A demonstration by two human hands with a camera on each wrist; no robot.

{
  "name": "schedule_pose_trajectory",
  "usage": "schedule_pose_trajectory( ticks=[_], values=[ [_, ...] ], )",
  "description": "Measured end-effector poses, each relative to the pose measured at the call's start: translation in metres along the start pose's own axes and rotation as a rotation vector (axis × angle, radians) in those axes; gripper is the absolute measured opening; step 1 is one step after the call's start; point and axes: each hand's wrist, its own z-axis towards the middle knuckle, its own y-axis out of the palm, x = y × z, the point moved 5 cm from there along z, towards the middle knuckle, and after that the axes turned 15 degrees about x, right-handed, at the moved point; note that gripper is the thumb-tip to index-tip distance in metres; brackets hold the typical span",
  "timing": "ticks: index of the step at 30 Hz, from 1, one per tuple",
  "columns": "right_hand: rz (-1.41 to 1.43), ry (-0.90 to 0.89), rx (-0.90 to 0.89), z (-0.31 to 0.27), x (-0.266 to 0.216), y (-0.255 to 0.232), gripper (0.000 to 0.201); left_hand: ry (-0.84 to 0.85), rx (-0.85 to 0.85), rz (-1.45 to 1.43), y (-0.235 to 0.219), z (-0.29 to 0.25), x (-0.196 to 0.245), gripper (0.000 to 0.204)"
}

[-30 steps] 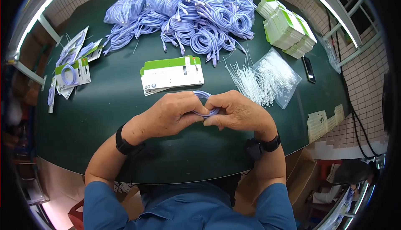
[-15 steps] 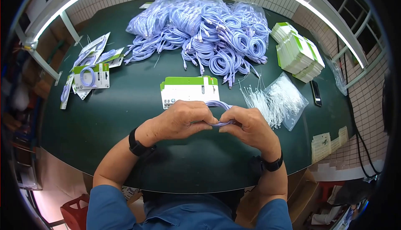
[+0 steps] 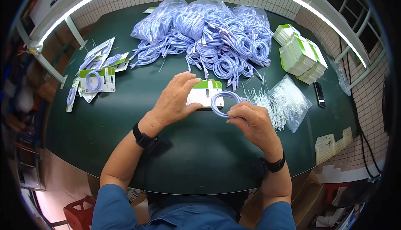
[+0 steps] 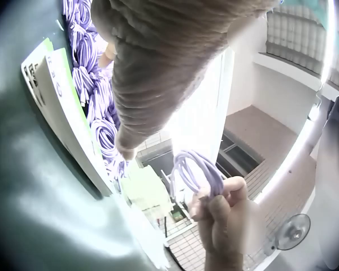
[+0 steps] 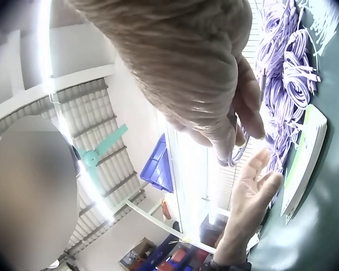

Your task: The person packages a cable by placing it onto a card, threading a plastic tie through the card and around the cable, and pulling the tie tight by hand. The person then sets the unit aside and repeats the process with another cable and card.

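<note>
A coiled lilac cable [image 3: 215, 104] is pinched between the thumb and fingers of my right hand [image 3: 255, 123], held up above the table. My left hand [image 3: 173, 98] is apart from the coil, thumb spread away from straight fingers, over a stack of white and green cardboard cards [image 3: 204, 94]. The left hand hides the left part of that stack. In the left wrist view the coil [image 4: 199, 172] rises out of the right hand's grip. The right wrist view shows the left hand [image 5: 251, 195] with its fingers extended near the cards [image 5: 308, 161].
A big heap of lilac cables [image 3: 209, 38], partly bagged, fills the back of the table. White zip ties [image 3: 288, 104] in a clear bag lie at right, beside a phone [image 3: 319, 94] and stacked card packs [image 3: 303, 56]. Carded cables [image 3: 98, 80] lie at left.
Both hands held the coil together before. Now the left hand has let go and moved up and left over the cards, while the right hand keeps the coil. The head view has shifted.
</note>
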Motion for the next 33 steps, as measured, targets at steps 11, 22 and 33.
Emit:
schedule_pose_trajectory(
  ticks=[11, 22, 33],
  values=[
    [-0.050, -0.002, 0.002, -0.002, 0.009, 0.013, 0.020, -0.057, -0.293, 0.200, 0.021, -0.010, -0.049, 0.096],
    [0.021, 0.094, 0.106, -0.001, 0.017, 0.003, 0.018, 0.091, -0.037, 0.069, -0.001, -0.002, -0.044, 0.032],
    [0.300, 0.187, 0.526, -0.016, 0.029, -0.026, 0.025, 0.453, 0.170, 0.282, -0.039, 0.009, 0.051, 0.020]
  ],
)
